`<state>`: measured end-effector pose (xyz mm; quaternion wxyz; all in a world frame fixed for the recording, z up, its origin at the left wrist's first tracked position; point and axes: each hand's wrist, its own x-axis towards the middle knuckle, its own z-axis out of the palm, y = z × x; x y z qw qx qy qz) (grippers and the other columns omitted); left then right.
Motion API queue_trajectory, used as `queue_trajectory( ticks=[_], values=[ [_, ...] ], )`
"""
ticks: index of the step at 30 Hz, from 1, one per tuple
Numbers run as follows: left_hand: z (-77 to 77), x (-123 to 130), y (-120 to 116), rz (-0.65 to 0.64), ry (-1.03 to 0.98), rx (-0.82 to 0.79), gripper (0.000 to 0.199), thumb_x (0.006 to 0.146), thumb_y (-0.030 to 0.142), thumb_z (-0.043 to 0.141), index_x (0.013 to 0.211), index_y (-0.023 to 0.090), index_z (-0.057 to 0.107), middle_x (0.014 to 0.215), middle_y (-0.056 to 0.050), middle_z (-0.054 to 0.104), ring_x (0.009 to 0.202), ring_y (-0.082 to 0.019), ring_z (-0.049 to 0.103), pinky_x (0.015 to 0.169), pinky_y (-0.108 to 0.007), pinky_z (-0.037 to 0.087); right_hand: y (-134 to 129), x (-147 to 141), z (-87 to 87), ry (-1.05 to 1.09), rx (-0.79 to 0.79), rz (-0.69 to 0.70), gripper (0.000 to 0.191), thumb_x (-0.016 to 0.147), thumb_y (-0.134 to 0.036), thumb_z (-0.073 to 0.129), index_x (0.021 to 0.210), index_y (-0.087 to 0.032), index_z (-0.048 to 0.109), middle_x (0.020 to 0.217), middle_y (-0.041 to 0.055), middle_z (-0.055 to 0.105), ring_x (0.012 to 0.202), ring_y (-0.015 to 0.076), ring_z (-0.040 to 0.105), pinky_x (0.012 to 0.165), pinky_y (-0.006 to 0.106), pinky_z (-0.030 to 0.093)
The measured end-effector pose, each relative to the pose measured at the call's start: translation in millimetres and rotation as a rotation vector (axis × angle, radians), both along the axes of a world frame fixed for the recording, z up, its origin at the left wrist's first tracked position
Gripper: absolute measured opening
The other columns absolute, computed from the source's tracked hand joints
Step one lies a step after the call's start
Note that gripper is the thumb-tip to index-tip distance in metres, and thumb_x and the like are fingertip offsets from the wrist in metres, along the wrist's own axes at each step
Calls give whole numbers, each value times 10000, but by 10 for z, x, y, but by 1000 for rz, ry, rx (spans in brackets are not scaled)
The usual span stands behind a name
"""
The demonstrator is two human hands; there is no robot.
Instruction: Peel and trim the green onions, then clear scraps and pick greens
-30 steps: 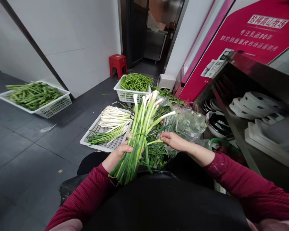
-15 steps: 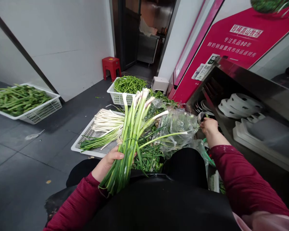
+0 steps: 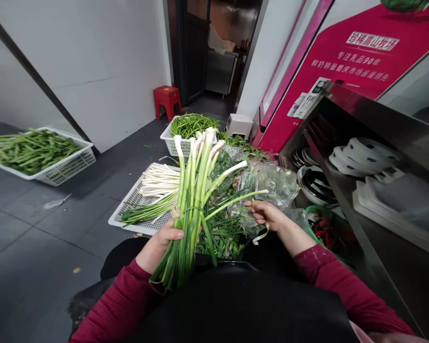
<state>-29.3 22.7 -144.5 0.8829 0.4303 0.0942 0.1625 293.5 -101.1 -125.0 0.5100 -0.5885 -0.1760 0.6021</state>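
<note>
My left hand (image 3: pixel 168 238) is closed round the green stalks of a bunch of green onions (image 3: pixel 195 195), their white ends pointing up and away from me. One or two stalks lean out to the right from the bunch. Right of it, my right hand (image 3: pixel 270 216) is pinched shut, with a thin, pale curled strip (image 3: pixel 260 236) hanging from it that looks like onion peel. Beyond the bunch is a white perforated tray (image 3: pixel 123 220) with trimmed green onions (image 3: pixel 160 180) on it. Loose greens (image 3: pixel 223 236) lie below, between my knees.
Crumpled clear plastic bags (image 3: pixel 271 183) with greens lie past my right hand. Baskets hold green stems (image 3: pixel 195 126) and thicker stalks (image 3: pixel 35 150). A green-rimmed container (image 3: pixel 312 209) stands by the metal shelf (image 3: pixel 364 257) with dishes. A red stool (image 3: pixel 167 101) is near the doorway.
My right hand has come back from the far right, beside the bags, to near the bunch, the pale strip now showing below it. The left hand keeps its hold, almost still.
</note>
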Motion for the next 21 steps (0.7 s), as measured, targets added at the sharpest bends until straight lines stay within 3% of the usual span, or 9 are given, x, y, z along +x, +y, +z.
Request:
queue_trajectory(
  ticks=[3, 5, 10, 17, 19, 21],
  values=[
    [26, -8, -34, -14, -15, 34, 400, 570, 213, 675, 951, 91, 671, 839, -114, 688, 700, -252, 644, 613, -333, 512, 80, -354, 109, 308, 180, 83, 309, 708, -272, 593, 1000, -180, 555, 694, -20, 508, 403, 18, 233, 342, 148, 168],
    [62, -21, -73, 12, -3, 39, 400, 591, 199, 658, 977, 97, 668, 864, -112, 689, 710, -239, 644, 607, -308, 508, 112, -443, 202, 321, 220, 54, 286, 749, -321, 594, 996, -181, 563, 626, -45, 459, 390, 15, 190, 338, 146, 140],
    [123, -31, -119, -32, 6, 16, 416, 567, 174, 651, 977, 105, 670, 831, -96, 692, 671, -228, 643, 565, -285, 498, 109, -428, 298, 170, 340, 81, 207, 743, -222, 633, 931, -171, 563, 609, -55, 461, 384, 2, 191, 357, 148, 139],
    [70, -38, -85, -48, -1, -21, 449, 562, 202, 620, 991, 77, 649, 830, -118, 689, 728, -268, 643, 629, -341, 497, -2, -384, 360, -149, 413, 152, 260, 698, -284, 658, 917, -172, 573, 638, -21, 554, 401, 23, 306, 384, 170, 205],
    [61, -40, -81, -46, 0, -23, 465, 567, 216, 613, 1010, 75, 638, 831, -119, 687, 747, -279, 641, 637, -347, 494, 31, -340, 305, -336, 383, 74, 202, 669, -272, 644, 828, -161, 588, 586, -23, 538, 401, 30, 310, 381, 172, 196],
    [58, -43, -79, -43, -1, -24, 466, 564, 224, 613, 1005, 74, 634, 815, -116, 686, 749, -282, 640, 642, -349, 493, 102, -235, 201, -489, 348, -106, 108, 650, -244, 599, 717, -166, 567, 492, -50, 458, 378, 33, 279, 365, 172, 165]
  ],
)
